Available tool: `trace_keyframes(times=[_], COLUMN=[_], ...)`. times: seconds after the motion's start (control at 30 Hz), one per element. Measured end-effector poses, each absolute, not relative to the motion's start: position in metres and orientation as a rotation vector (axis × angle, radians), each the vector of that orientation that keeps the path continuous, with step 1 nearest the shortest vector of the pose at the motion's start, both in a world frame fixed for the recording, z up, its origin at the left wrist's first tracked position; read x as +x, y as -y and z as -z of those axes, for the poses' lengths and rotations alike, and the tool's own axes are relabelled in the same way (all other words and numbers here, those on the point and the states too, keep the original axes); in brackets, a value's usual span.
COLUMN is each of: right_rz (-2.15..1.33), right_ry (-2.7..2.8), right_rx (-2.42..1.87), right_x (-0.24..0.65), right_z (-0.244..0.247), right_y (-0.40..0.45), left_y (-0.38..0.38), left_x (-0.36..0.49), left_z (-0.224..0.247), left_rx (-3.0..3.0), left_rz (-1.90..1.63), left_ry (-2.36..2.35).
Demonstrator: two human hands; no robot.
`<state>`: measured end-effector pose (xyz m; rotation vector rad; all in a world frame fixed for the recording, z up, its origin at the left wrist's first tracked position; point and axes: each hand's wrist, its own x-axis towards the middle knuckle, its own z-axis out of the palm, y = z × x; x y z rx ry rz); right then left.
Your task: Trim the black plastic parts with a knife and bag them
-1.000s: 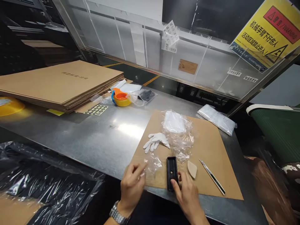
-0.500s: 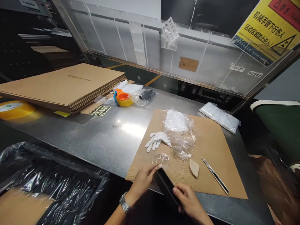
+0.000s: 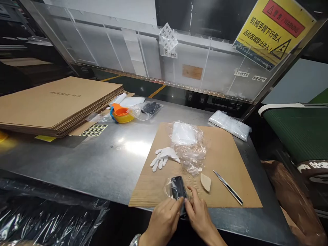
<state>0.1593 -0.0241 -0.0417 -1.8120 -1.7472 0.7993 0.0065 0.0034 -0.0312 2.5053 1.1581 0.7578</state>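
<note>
While 2 bare hands meet at the bottom centre of the frame, a black case (image 3: 178, 186) lies between them, over the near edge of a flat cardboard sheet (image 3: 222, 153). Clear film (image 3: 167, 188) shows over the case's far end and bulges out to its left; how far it wraps the case, I cannot tell. The left hand (image 3: 165, 218), with a metal watch (image 3: 135, 240) at its wrist, has its fingers together and closed on the case's near part. The right hand (image 3: 200, 215) sets its thumb at the case's right edge, its index finger stretched forward and apart from the thumb; whether its remaining fingers grip underneath, I cannot tell.

Just right of the case, near the lower centre of the frame, sits 1 beige wedge (image 3: 205, 182), and farther right a slim silver-and-black tool (image 3: 228, 188) lies slantwise. Mid-frame, 1 white glove (image 3: 165, 158) lies left of crumpled clear plastic (image 3: 193, 160), with a white packet (image 3: 183, 133) above. All these rest on the cardboard sheet, which lies on a metal table (image 3: 123, 167). Toward the left of the frame stand stacked cardboard (image 3: 61, 99) and an orange-and-yellow tape dispenser (image 3: 121, 114).
</note>
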Motion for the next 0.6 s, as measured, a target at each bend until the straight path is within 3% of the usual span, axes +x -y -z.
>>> trace_keyframes(times=[0.2, 0.33, 0.43, 0.6], right_rz=[-0.629, -0.984, -1.282, -1.143], right_ry=[1.858, 1.690, 1.071, 0.569], right_rx=[-1.950, -1.702, -1.561, -1.504], right_x=[0.174, 0.204, 0.221, 0.227], right_z=[-0.013, -0.046, -0.037, 0.010], right_y=[0.025, 0.039, 0.055, 0.090], left_y=[-0.011, -0.027, -0.033, -0.014], left_x=[0.013, 0.027, 0.048, 0.102], left_z=[0.000, -0.030, -0.050, -0.046], left_rx=[2.647, 2.522, 2.486, 2.596], left_rz=[-0.797, -0.801, -0.914, -1.065], left_ry=[-0.995, -0.963, -0.802, -0.287])
